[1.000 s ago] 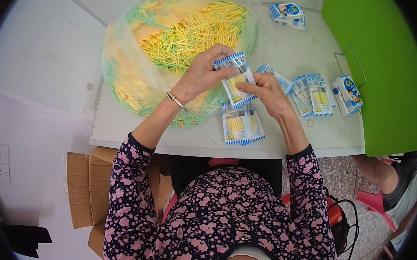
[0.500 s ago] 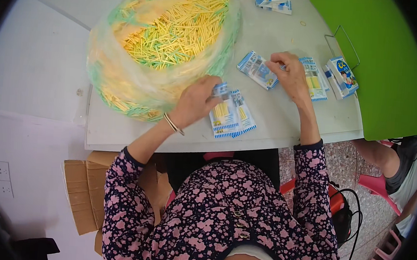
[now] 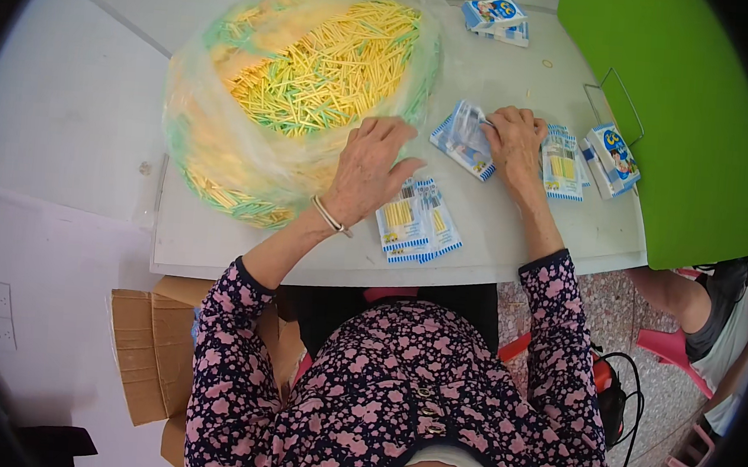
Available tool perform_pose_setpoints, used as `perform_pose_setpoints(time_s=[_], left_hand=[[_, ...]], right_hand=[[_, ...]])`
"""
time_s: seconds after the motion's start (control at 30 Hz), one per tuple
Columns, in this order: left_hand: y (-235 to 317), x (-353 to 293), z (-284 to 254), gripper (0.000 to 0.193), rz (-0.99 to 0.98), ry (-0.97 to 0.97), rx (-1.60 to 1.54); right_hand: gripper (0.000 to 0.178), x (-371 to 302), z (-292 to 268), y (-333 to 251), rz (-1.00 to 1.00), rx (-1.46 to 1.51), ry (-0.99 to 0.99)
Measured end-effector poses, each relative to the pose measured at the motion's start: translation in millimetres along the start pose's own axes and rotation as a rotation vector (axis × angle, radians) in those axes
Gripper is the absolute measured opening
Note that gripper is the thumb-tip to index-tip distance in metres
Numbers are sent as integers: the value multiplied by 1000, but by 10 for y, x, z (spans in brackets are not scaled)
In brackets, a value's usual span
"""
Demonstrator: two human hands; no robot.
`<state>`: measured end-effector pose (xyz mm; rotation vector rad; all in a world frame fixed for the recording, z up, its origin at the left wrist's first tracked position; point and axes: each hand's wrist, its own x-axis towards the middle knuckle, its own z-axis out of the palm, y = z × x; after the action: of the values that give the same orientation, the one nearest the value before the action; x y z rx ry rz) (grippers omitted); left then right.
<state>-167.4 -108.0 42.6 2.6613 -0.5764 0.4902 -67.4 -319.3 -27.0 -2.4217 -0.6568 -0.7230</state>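
Observation:
My left hand (image 3: 370,168) lies open, fingers spread, against the near edge of a big clear plastic bag (image 3: 298,81) full of yellow and green sticks. Just to its right sits a small stack of filled blue-and-white packets (image 3: 416,221) on the white table (image 3: 217,240). My right hand (image 3: 515,144) is further right, its fingers pinching the edge of an empty blue-and-white packet (image 3: 463,140) that lies flat on the table. More packets with yellow sticks (image 3: 563,164) lie just right of that hand.
Small blue boxes (image 3: 615,159) sit at the table's right edge, and others (image 3: 496,18) at the far side. A green board (image 3: 660,106) covers the right. A cardboard box (image 3: 144,352) stands below the table. Another person's leg (image 3: 673,298) and a pink stool (image 3: 674,350) are lower right.
The filled packet both hands held a second ago now lies on the stack. My left hand has moved up to the bag, and my right hand has taken the empty packet.

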Motion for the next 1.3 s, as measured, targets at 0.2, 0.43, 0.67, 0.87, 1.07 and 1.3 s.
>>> perform_pose_setpoints(time_s=[0.2,0.43,0.67,0.87,1.07,1.3], left_hand=[[-148,384,71,30,-130,134,-369],[-16,277,-44,13,-170,62,-442],[-139,208,-208,8,12,112,-72],[-303,191,-300,11,35,13,-35],[-451,213,-246,18,-30,-82,-59],[-1005,816,-155,33,-425,-138,-56]], right_hand=[[22,154,-329,-381,124,636,-144],[20,193,-383,-552,175,888,-451],[17,231,-247,-769,140,905,-424],[20,245,-111,-879,147,987,-426],[22,240,24,-833,145,903,-461],[24,293,-70,-575,392,1110,-123]])
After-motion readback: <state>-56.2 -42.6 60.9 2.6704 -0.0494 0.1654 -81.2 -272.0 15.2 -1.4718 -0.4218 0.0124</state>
